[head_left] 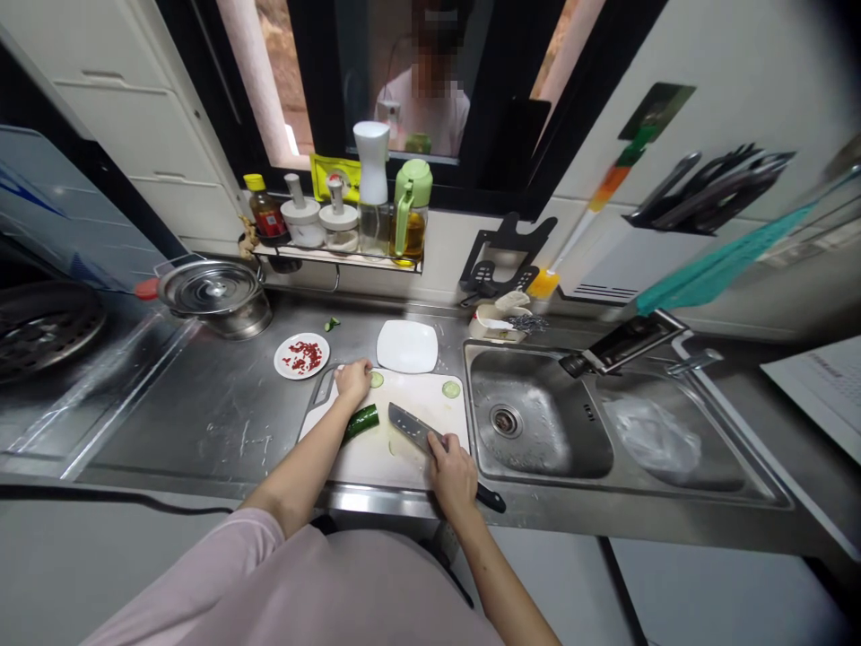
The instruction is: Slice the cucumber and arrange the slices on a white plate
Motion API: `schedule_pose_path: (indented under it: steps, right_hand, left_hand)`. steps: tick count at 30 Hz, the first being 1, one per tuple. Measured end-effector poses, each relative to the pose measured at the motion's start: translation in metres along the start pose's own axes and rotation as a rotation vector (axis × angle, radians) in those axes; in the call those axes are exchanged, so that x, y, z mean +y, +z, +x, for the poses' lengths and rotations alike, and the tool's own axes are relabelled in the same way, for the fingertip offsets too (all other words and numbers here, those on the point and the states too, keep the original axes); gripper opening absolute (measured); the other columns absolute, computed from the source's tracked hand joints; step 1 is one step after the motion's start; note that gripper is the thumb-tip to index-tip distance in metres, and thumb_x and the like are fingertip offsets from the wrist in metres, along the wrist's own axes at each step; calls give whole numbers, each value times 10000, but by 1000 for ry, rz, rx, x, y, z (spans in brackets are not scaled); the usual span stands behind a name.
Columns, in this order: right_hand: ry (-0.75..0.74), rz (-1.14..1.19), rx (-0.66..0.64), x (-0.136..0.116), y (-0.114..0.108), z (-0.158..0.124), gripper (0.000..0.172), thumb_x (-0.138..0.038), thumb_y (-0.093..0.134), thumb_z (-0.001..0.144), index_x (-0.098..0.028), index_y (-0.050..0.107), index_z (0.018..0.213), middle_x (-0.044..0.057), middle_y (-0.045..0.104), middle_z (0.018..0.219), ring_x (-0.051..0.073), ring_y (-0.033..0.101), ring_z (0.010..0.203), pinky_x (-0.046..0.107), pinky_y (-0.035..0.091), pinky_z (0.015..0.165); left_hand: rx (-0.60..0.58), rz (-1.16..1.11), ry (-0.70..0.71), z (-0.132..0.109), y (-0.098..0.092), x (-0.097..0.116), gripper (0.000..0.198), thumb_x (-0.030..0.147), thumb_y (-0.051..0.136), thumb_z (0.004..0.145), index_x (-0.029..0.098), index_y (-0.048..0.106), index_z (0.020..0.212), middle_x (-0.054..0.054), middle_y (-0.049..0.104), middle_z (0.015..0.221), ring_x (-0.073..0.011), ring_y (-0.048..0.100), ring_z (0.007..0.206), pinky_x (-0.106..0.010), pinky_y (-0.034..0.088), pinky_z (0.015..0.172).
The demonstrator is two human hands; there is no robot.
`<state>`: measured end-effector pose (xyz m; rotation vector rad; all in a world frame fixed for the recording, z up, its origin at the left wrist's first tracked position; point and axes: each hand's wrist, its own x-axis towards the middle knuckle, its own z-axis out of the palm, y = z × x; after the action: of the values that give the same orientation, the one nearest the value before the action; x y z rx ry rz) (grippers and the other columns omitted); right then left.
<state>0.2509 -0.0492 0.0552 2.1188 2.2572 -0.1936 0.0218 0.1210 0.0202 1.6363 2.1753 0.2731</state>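
A kitchen knife (418,431) is held in my right hand (452,471), its broad dark blade pointing up and left over the white cutting board (356,467). The end of its black handle shows beyond the hand. My left hand (353,380) is at the board's far left corner, fingers bent and apart, beside a cucumber slice (378,380); whether it touches the slice I cannot tell. A cut length of cucumber (361,423) lies on the board, partly behind my left forearm. Another cucumber slice (451,389) rests at the far right corner.
Behind the board stand a white dish (407,346) and a plate (281,366) of chopped red pieces. Cucumber scraps (332,324) lie nearby. A steel pot (235,314) is left, a sink (538,449) right. A condiment shelf (343,257) hangs above the counter.
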Motion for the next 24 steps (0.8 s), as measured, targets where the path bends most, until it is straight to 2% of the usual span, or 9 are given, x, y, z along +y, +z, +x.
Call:
schedule_pose_path:
  steps: [7,11,13,14,16,18,21,24]
  right_hand:
    - [15,32,5,1,4,-2,410,-187,502,914,-314,600,1291,71,580,1142,152,588,855,266,383,759]
    - [48,96,14,4,6,-3,401,-174,515,898,-311,619,1260,48,572,1098,124,570,817,243,373,739]
    - [78,127,3,6,6,-3,394,-171,508,900,-311,623,1250,35,569,1086,115,563,802,235,366,724]
    - [91,138,-6,7,6,-3,390,-173,505,903,-312,623,1248,32,568,1083,114,561,800,234,363,716]
    - [114,150,-26,9,5,-2,387,-184,502,909,-314,618,1255,30,569,1080,118,559,807,235,359,708]
    - [128,152,-42,11,5,-2,390,-196,501,914,-315,609,1269,34,569,1083,124,559,817,237,360,710]
    - [134,150,-52,11,4,-1,402,-203,502,913,-321,599,1285,38,563,1108,125,559,823,236,361,717]
    - [136,156,-52,9,4,-2,403,-202,503,910,-324,604,1280,36,560,1120,124,558,826,234,361,721]
  left_hand:
    - [13,-42,-2,-3,-2,0,199,250,549,830,257,720,932,-61,724,1056,-251,615,1015,-392,367,928]
    - [143,-152,-54,-17,-14,0,263,304,484,893,251,695,1042,-62,713,1053,-241,613,1013,-366,397,909]
    - [196,-173,19,-35,-18,1,273,321,481,902,232,678,1069,-69,701,1052,-230,603,1023,-337,410,903]
    - [183,-171,104,-46,-18,2,260,322,491,899,226,678,1054,-70,694,1055,-224,597,1030,-321,415,897]
    - [27,-156,336,-73,-16,4,230,301,509,894,227,674,1035,-65,681,1034,-198,606,983,-283,429,862]
    - [-176,-71,489,-99,-9,5,195,240,521,876,232,680,988,-60,670,990,-188,617,923,-274,433,824]
    - [-350,76,520,-125,3,3,239,126,520,830,219,685,976,-75,647,1004,-190,626,886,-277,432,788]
    - [-390,179,525,-134,10,0,246,111,484,841,206,682,953,-88,626,1009,-196,623,870,-287,430,760]
